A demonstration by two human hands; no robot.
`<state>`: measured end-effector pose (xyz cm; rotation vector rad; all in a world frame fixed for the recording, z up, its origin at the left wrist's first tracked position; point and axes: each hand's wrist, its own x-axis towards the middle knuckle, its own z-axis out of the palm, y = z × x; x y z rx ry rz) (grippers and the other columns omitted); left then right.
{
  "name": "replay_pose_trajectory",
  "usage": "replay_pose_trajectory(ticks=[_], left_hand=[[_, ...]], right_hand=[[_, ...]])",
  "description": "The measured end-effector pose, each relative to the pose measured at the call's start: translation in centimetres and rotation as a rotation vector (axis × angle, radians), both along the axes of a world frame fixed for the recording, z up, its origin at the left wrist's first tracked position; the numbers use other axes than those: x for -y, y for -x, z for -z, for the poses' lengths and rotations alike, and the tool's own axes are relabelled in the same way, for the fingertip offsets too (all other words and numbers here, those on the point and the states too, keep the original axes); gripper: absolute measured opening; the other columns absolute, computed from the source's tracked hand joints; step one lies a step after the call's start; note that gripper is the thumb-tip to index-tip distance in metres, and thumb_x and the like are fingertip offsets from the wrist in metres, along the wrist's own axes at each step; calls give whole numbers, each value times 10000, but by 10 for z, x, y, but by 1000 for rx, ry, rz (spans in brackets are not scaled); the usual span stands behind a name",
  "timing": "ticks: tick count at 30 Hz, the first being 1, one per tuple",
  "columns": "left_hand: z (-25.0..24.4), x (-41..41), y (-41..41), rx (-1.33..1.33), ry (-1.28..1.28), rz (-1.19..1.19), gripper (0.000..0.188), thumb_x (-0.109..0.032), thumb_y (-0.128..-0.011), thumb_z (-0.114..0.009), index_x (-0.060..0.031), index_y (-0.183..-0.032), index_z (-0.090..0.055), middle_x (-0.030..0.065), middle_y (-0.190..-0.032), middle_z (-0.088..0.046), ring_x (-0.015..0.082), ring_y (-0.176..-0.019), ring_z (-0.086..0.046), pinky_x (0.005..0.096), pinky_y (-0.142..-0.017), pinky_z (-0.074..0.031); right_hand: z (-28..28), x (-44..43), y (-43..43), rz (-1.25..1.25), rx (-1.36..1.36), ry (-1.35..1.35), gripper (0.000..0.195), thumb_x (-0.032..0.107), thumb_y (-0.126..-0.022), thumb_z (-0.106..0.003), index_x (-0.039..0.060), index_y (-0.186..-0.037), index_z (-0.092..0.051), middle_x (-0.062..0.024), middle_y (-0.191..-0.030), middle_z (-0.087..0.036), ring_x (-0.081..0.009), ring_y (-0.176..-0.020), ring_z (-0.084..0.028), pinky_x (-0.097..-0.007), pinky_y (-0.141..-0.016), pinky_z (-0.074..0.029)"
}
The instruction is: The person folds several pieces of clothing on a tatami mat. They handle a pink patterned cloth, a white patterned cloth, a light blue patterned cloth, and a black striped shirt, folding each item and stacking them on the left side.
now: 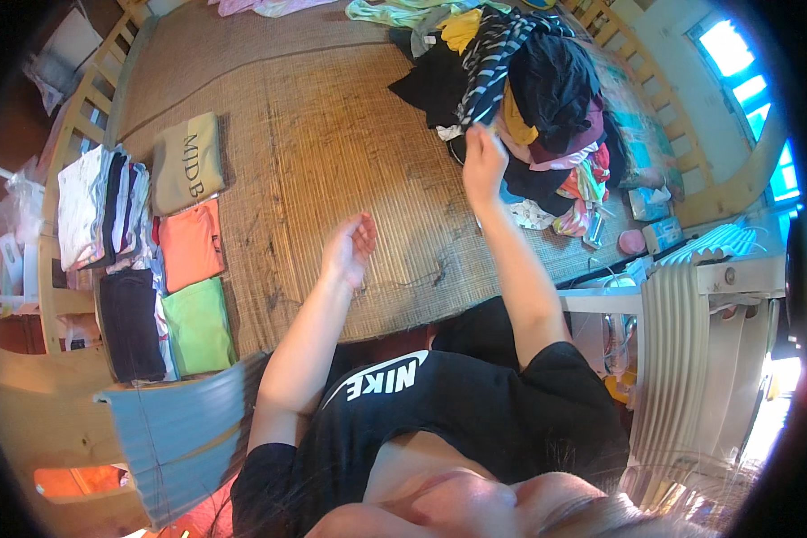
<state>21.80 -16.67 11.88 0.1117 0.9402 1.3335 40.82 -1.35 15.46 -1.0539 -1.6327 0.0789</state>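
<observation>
My right hand [485, 165] reaches to the near left side of a heap of loose clothes, its fingers closed on the lower end of a black-and-white striped garment [485, 74]. Beside that garment lie a bundled black garment [553, 84] and a spread black piece [434, 91]. A yellow cloth [460, 31] and a maroon cloth [582, 138] show among them. Over the woven mat [350, 148], my left hand [351, 247] hangs with loosely curled fingers and holds nothing.
Folded clothes stand at the left: a stack [84, 208], a tan garment bearing writing [187, 161], orange [191, 245], green [198, 326] and dark [131, 326] ones. Wooden bed rails [97, 101] edge the mat. Tissue packs [649, 203] and a pink round object [632, 242] lie right.
</observation>
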Motion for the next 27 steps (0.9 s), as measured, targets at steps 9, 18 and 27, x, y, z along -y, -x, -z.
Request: replay_pose_trajectory(ticks=[9, 18, 27], left_hand=[[-16, -2, -8, 261, 64, 171, 427, -401, -847, -475, -39, -1070, -512, 100, -946, -595, 219, -855, -573, 353, -716, -480], [9, 6, -39, -1195, -288, 236, 171, -152, -837, -484, -67, -980, -521, 107, -822, -606, 232, -691, -596, 322, -579, -467], [-10, 29, -20, -1424, -1019, 967, 249, -236, -771, -542, -154, -999, -604, 114, -736, -555, 261, -793, -545, 362, -699, -438]], right_hand=[[25, 190, 30, -745, -69, 745, 167, 104, -803, -550, 26, -936, -614, -88, -783, -612, -179, -713, -578, -277, -639, -445], [66, 69, 2, -407, -1117, 1586, 746, 616, -786, -404, 33, -1247, -340, -137, -1120, -452, -266, -1019, -437, -429, -891, -342], [43, 25, 48, -755, -975, 1909, 243, 209, -796, -541, 17, -934, -596, -109, -854, -636, -214, -749, -619, -331, -708, -500]])
